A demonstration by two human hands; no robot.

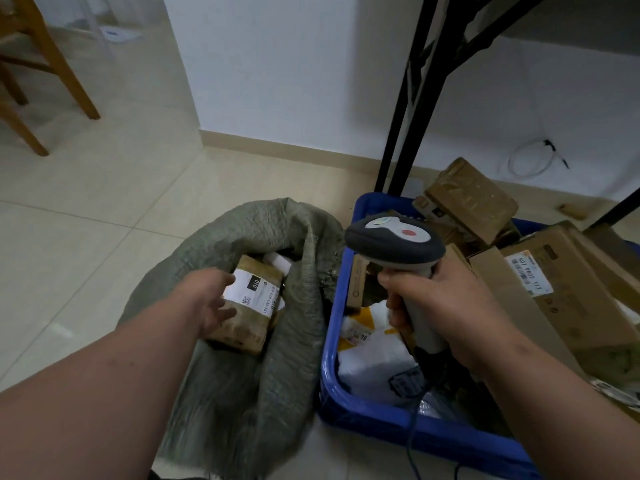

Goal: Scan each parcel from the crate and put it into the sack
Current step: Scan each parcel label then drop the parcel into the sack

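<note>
Left hand [211, 299] reaches into the open mouth of the grey-green woven sack [242, 375], which lies slumped on the pale tiled floor [86, 220] just left of the crate; fingers spread and relaxed, lying against the near left side of the brown taped cardboard parcel with a white shipping label [251, 303]; whether they grip it or only touch it I cannot tell; parcel sits inside the sack mouth, label up, printed "010" legible; a white item is partly visible behind it, deeper in the sack.

Right hand [440, 306] is wrapped round the light grey handle of the handheld barcode scanner with a dark grey head and a red button [394, 244]; scanner held upright over the left part of the crate, head tipped towards the sack; a dark cable runs down from the handle base.

Blue plastic crate [346, 410] stands on the floor, right of the sack and touching it; holds more parcels: white plastic mailer bags [377, 368] at the near left, brown cardboard boxes [554, 289] piled at the right and far side, one long box with a white label.

Far side: black metal frame legs [401, 133] rise behind the crate; white wall; coiled white cable [526, 161] on the floor at far right; wooden chair legs [52, 64] at far left.
</note>
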